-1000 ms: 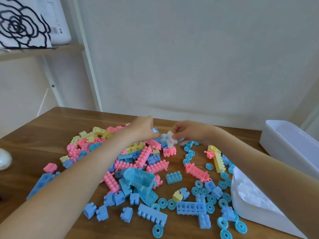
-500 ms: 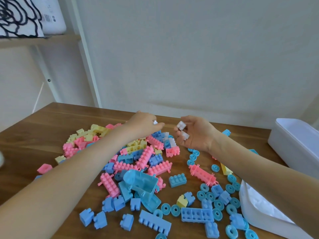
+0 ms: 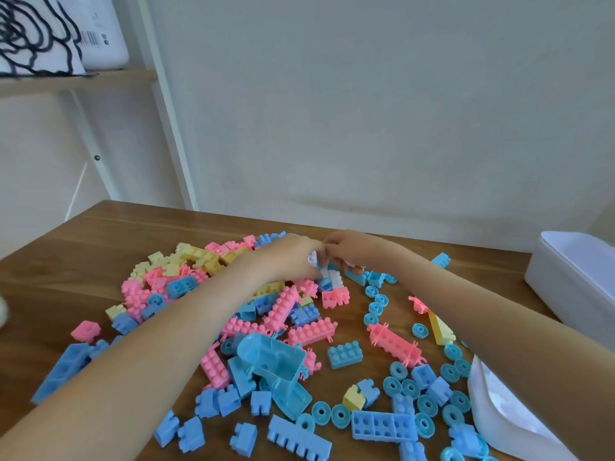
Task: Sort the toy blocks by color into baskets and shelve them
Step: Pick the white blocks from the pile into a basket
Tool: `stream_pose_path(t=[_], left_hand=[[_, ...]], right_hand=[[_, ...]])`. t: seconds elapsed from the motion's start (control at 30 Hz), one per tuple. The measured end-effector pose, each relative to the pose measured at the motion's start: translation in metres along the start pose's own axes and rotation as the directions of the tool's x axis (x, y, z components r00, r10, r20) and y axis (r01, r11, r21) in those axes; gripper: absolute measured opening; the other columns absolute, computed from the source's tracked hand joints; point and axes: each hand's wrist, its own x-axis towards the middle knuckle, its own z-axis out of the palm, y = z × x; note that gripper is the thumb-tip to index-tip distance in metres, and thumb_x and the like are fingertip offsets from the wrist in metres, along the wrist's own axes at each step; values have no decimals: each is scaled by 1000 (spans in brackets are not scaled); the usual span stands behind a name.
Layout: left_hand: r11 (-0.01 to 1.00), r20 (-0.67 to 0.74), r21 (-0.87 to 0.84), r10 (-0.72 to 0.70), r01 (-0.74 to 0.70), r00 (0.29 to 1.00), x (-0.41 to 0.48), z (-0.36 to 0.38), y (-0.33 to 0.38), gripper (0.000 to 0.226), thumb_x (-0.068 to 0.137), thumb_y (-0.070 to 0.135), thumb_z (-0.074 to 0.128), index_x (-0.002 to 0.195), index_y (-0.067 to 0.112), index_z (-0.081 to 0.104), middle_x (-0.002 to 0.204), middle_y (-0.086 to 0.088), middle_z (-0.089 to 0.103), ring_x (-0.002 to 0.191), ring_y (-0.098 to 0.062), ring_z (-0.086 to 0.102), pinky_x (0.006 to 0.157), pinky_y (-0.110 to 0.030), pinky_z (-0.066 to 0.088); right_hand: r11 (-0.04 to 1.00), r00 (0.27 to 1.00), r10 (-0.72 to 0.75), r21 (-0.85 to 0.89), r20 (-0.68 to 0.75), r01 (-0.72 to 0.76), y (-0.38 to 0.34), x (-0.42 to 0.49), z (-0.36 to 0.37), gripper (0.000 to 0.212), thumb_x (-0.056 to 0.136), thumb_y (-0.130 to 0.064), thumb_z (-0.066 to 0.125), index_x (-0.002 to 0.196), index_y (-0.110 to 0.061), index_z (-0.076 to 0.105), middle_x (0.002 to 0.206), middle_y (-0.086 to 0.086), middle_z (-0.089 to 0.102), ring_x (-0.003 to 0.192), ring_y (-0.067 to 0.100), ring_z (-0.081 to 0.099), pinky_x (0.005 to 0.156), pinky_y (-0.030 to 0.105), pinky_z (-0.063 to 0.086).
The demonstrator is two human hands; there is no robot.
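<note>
Wood-grain bench (image 3: 66, 261) carries a loose spread of toy blocks (image 3: 283, 307): pink, yellow and blue mixed on the left and centre, mostly blue bricks and blue rings (image 3: 376, 308) toward the right. Both hands meet at the far edge of the pile. Left hand (image 3: 289, 259) has its fingers (image 3: 304, 252) curled, pinching a small white block (image 3: 313, 261) just above the heap. Right hand (image 3: 357, 252) touches the left, fingers (image 3: 339, 246) curled downward; a bit of white shows beneath them, but cannot tell whether they grip it. Another white piece (image 3: 334, 279) lies in the pile just below the hands. A white basket (image 3: 565, 284) sits at the bench's right edge; a second white basket (image 3: 487, 422) sits nearer, under the right forearm, with white pieces inside. The shelf (image 3: 83, 82) is upper left.
</note>
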Motion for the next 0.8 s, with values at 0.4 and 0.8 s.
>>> stream_pose_path(t=[0.4, 0.8], left_hand=[[990, 72, 140, 5, -15, 997, 6, 9, 8, 17, 91, 25, 53, 75, 18, 52, 72, -1, 54, 67, -14, 51, 54, -23, 36], [998, 46, -46, -48, 50, 998, -8, 5, 21, 19, 91, 30, 57, 106, 19, 60, 89, 4, 57, 72, -8, 51, 57, -21, 38]], right_hand=[[957, 997, -53, -283, 61, 68, 0, -1, 7, 25, 89, -12, 57, 113, -14, 63, 108, 7, 64, 85, 17, 56, 75, 27, 49], [966, 990, -44, -258, -134, 8, 21, -30, 4, 35, 90, -43, 55, 105, -12, 51, 95, 1, 56, 81, 14, 51, 72, 28, 46]])
